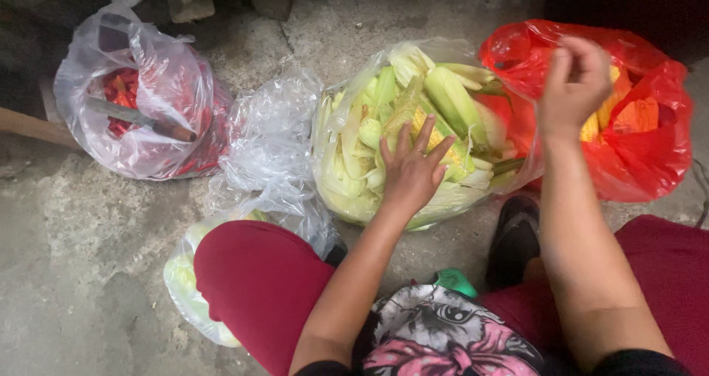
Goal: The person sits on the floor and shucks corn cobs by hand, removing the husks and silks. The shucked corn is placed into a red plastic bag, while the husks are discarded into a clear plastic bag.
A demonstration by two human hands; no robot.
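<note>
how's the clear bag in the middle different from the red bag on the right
The clear bag is see-through; the red bag is tinted red.
The clear bag is piled with pale green and yellow corn in husks; the red bag shows yellow-orange pieces, too unclear to name.
The left hand lies flat on the clear bag's corn; the right hand hovers at the red bag's mouth.
Both are open plastic bags on the concrete floor.

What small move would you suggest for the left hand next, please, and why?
Probably close the left hand around one ear in the clear bag of corn. Its fingers lie spread flat on the husked ears, holding nothing. The right hand hovers over the red bag, which already holds yellow cobs, and seems to hold nothing either.
</note>
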